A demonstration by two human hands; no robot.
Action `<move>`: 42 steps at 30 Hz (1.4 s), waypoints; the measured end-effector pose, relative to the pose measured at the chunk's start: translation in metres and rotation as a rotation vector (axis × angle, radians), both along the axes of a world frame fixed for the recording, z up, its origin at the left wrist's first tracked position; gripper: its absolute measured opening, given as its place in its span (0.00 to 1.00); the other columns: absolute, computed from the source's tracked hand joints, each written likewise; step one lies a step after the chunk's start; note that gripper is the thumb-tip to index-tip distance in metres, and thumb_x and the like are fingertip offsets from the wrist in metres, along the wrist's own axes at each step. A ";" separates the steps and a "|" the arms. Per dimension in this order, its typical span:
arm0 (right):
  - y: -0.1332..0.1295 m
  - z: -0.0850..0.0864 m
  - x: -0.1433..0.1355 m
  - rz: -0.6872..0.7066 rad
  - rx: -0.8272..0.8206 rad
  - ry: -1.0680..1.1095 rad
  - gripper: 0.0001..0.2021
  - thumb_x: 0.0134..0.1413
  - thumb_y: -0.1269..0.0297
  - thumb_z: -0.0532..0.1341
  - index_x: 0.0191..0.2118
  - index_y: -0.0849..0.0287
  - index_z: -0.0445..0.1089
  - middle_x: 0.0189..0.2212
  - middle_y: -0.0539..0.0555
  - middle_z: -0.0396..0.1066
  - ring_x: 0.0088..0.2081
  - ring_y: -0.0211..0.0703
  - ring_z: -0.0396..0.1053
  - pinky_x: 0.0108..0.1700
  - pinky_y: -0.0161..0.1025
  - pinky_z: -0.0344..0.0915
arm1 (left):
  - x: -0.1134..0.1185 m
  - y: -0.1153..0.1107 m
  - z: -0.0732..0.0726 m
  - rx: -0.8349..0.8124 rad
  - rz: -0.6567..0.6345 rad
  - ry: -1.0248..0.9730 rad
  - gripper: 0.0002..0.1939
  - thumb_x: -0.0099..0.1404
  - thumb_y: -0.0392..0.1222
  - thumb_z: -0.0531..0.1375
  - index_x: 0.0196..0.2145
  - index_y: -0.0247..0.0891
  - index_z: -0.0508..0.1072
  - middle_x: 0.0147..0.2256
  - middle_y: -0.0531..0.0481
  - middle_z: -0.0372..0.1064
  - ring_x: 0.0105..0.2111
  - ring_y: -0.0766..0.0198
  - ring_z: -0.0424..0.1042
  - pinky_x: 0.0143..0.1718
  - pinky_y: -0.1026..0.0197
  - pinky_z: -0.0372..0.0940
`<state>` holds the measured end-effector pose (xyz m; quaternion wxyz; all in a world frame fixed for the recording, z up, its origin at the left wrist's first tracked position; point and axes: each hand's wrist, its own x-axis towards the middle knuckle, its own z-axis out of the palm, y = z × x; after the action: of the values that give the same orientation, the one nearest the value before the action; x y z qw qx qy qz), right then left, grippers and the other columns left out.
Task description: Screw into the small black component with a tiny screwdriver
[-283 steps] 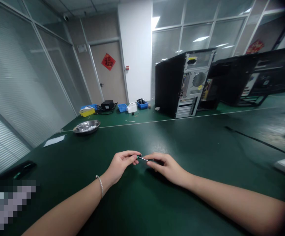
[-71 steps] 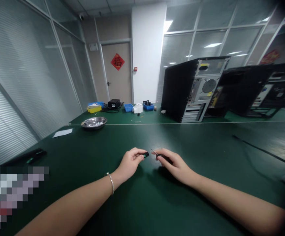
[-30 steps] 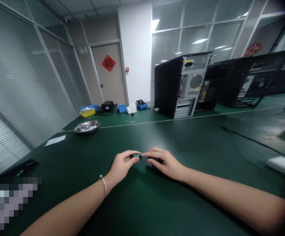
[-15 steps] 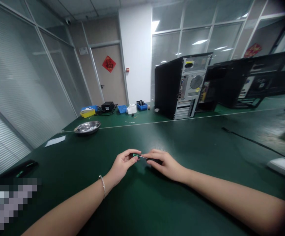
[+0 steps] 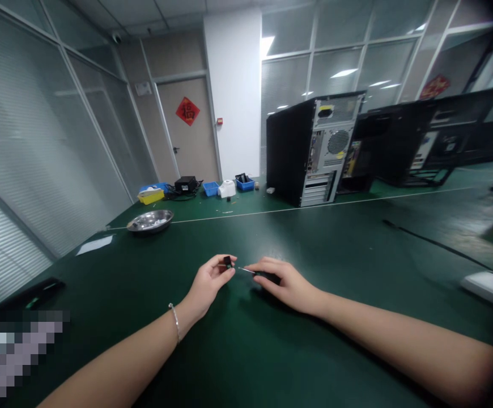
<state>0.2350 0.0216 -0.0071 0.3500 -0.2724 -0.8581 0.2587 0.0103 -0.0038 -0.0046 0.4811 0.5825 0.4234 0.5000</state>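
Observation:
Between the thumb and fingers of my left hand (image 5: pixel 210 277) is a small black and green electronic part (image 5: pixel 228 262), with its black block-like side showing. My right hand (image 5: pixel 283 283) is closed around the dark handle of a screwdriver (image 5: pixel 246 270). Its thin metal shaft points left, and the tip stands a short way apart from the part. Both hands are just above the green tabletop (image 5: pixel 246 351). A bracelet sits on my left wrist.
A metal bowl (image 5: pixel 151 222) with small pieces stands at the back left, near a white paper (image 5: pixel 94 245). Farther back are blue trays (image 5: pixel 211 188) and a black computer case (image 5: pixel 291 153). A black cable (image 5: pixel 433 243) crosses the right side. A pixelated area covers the lower left.
My left hand has drawn slightly left and turned the part, so its black side shows instead of its green board. The screwdriver tip is now apart from it; my right hand stays nearly still.

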 end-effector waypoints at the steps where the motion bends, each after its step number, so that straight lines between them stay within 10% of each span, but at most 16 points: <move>1: 0.000 0.000 0.000 -0.004 0.005 0.010 0.14 0.66 0.62 0.57 0.53 0.55 0.73 0.40 0.55 0.74 0.41 0.42 0.70 0.45 0.40 0.67 | 0.000 0.001 -0.001 0.013 0.006 0.021 0.17 0.61 0.43 0.64 0.47 0.37 0.70 0.43 0.45 0.70 0.46 0.60 0.70 0.53 0.55 0.64; 22: 0.002 -0.003 0.000 -0.082 0.014 -0.015 0.15 0.64 0.63 0.58 0.53 0.54 0.75 0.40 0.56 0.74 0.40 0.43 0.72 0.46 0.41 0.69 | 0.001 -0.001 -0.007 0.297 0.047 0.381 0.13 0.69 0.42 0.56 0.49 0.42 0.75 0.48 0.44 0.66 0.47 0.59 0.69 0.47 0.57 0.65; 42: 0.004 -0.004 0.000 0.008 0.008 0.028 0.15 0.65 0.59 0.57 0.53 0.55 0.75 0.39 0.56 0.74 0.40 0.42 0.71 0.44 0.40 0.68 | 0.001 -0.001 -0.001 0.168 -0.011 0.207 0.11 0.63 0.38 0.62 0.43 0.37 0.79 0.38 0.47 0.70 0.33 0.65 0.73 0.40 0.60 0.69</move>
<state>0.2355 0.0256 -0.0114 0.3620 -0.2638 -0.8554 0.2603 0.0116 -0.0044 -0.0060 0.3872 0.6713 0.4244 0.4684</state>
